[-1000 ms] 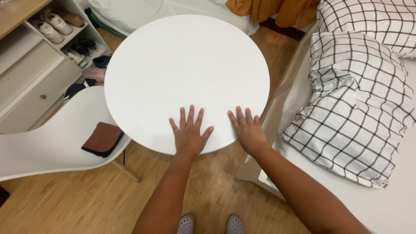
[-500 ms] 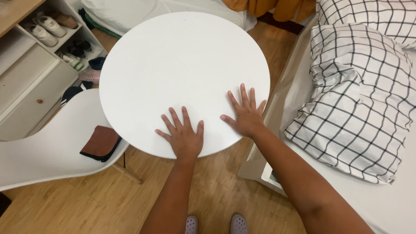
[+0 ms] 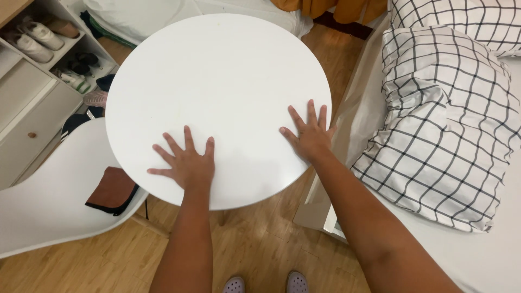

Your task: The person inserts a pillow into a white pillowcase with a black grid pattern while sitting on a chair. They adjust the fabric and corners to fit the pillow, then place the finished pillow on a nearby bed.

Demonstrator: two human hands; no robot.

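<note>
2 hands flat: left hand (image 3: 187, 165), right hand (image 3: 309, 135), 1 round table (image 3: 217, 70), 2 pillows (image 3: 439, 125) (maybe)

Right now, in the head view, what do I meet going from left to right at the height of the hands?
White moulded plastic chair → left hand → right hand → black-and-white checked pillow.

Round white surface (image 3: 217, 70) fills centre of view, stands on wood-plank floor (image 3: 260, 249). Left hand (image 3: 190, 165) lies flat on surface near its near edge, fingers spread. Right hand (image 3: 310, 135) lies flat at surface's right edge, fingers spread, well apart from left hand. White chair (image 3: 49, 206) just beside surface at left, seat partly under rim; brown folded cloth (image 3: 113, 190) on seat. Bed (image 3: 488, 260) at right carries checked pillows (image 3: 445, 125).
</note>
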